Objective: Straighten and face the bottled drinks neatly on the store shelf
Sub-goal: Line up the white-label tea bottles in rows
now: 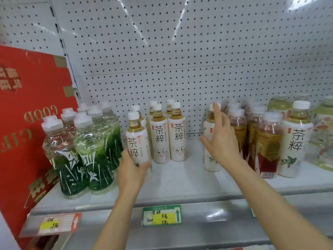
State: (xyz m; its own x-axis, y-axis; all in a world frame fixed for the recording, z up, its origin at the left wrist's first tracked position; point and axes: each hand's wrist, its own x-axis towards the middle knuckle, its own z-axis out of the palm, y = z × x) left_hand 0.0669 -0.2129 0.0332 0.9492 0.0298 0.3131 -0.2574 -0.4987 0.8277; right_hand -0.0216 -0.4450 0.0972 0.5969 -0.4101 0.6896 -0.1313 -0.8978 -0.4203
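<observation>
A white tea bottle (pixel 137 141) labelled 茶粹 is gripped low by the left hand (pixel 132 170) on the store shelf (pixel 180 181), left of two matching bottles (pixel 169 136); right of these, another bottle (pixel 210 150) is touched by the spread-fingered right hand (pixel 222 139)

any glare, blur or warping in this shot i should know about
Head view: bright streaks of glare cross the pegboard back wall and the shelf front rail; wide-angle distortion bends the shelf edge and tilts the red carton at the left; the right hand and the red tea bottles behind it look soft, while the white tea bottle gripped by the left hand reads sharply.
</observation>
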